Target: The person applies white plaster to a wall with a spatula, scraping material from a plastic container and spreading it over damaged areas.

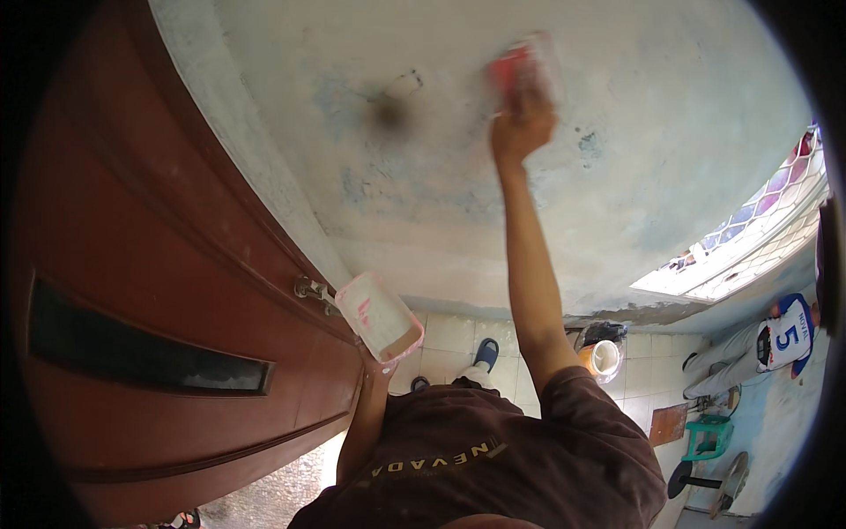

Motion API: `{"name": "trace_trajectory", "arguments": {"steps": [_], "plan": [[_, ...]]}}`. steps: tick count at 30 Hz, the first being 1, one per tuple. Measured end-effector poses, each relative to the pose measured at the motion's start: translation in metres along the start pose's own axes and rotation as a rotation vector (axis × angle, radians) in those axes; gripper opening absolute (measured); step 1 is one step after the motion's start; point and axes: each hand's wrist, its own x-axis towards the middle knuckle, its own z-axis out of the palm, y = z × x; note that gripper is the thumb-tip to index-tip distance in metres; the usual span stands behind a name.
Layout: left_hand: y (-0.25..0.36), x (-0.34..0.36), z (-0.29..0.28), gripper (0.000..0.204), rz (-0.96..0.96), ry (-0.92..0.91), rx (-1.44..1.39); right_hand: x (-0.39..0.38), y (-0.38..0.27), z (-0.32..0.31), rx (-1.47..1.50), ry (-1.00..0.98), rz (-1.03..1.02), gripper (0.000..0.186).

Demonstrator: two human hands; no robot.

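My right hand (524,123) is raised against the patchy grey-white wall (423,203), closed on a flat red and whitish tool (513,70). Motion smears the tool, so its exact kind does not show. Low on the left, near the door handle, my left hand (376,365) supports a shallow pink-rimmed tray (398,307) from below. Its fingers are mostly hidden under the tray. White material coats the inside of the tray, with a few pink patches showing. Left of the right hand, a dark blurred spot (388,113) appears in front of the wall.
A reddish-brown door (176,264) with a metal handle (310,289) stands close on the left. Below the wall sits an orange-white bucket (603,357) on the tiled floor. Right of it are a green stool (708,436), a grilled window (749,216) and another person (767,344).
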Motion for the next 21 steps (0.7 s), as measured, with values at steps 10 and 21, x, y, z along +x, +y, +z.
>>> {"name": "trace_trajectory", "arguments": {"steps": [10,21], "plan": [[-0.002,0.000,0.048,0.068,0.164,-0.004,0.618,-0.256,-0.023,-0.092,0.613,-0.766,0.457,0.013],[-0.026,0.004,0.060,0.069,0.115,0.053,0.214,-0.137,-0.097,-0.223,0.567,-1.449,0.389,0.021]]}}
